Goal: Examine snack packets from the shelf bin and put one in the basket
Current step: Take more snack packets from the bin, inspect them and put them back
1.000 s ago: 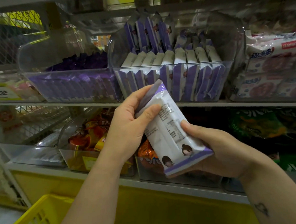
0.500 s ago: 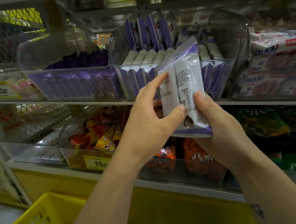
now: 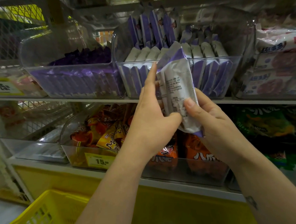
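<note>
I hold a white and purple snack packet [image 3: 177, 84] nearly upright in front of the shelf, its printed back facing me. My left hand [image 3: 152, 118] grips its left side, thumb across the lower part. My right hand [image 3: 209, 119] grips its lower right, thumb on the print. Behind it stands the clear shelf bin [image 3: 232, 62] filled with several matching packets. The yellow basket [image 3: 45, 214] sits at the bottom left, below my left forearm.
A second clear bin [image 3: 72, 77] of dark purple packets stands to the left on the same shelf. White and red packs [image 3: 276, 63] sit at the right. The lower shelf holds bins of orange snacks [image 3: 101, 133] and green bags [image 3: 265, 124]. A price tag [image 3: 100, 161] reads 15.
The packet rose from a slanted position at chest height to nearly upright before the bin. Both hands went up with it and shifted their grip toward its lower half.
</note>
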Available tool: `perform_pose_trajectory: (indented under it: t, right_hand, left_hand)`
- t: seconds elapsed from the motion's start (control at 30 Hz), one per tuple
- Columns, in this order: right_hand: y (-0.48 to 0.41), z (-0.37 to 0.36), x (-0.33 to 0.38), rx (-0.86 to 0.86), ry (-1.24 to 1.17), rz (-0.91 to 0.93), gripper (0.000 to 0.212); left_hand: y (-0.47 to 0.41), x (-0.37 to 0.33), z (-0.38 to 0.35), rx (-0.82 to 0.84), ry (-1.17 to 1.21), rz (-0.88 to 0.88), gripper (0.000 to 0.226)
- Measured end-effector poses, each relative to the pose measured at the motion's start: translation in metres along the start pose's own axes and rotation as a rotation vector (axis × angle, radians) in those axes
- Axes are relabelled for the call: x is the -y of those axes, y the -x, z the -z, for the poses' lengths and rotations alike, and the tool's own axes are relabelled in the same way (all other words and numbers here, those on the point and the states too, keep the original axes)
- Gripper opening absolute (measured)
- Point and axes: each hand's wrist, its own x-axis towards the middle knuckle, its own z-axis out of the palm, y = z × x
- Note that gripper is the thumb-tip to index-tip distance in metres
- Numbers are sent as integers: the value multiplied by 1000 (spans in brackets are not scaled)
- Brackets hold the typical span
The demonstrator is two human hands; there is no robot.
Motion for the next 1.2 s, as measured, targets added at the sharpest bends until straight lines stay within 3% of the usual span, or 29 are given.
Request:
perform_pose_trajectory:
  t: [0.1, 0.27, 0.5, 0.7, 0.8, 0.97, 1.2]
  right_hand:
    - [1, 4, 0, 29, -55, -39, 48]
    - [3, 7, 3, 81, -184, -86, 37]
    - [5, 9, 5, 118, -221, -125, 37]
    - [8, 10, 7, 112, -139, -116, 44]
    - [8, 8, 9, 111, -139, -118, 39]
    - [7, 5, 16, 92, -226, -136, 37]
    - [4, -9, 40, -29, -223, -75, 31]
  left_hand:
    - [-3, 3, 3, -66, 68, 8, 90]
    - [-10, 12, 11, -126, 243, 113, 73]
    - [-9, 16, 18, -35, 511, 212, 53]
    - [-7, 17, 22, 31, 648, 265, 59]
    - [-6, 16, 22, 20, 604, 258, 54]
    - [-1, 4, 16, -84, 317, 105, 31]
    - [12, -21, 12, 10, 81, -24, 79]
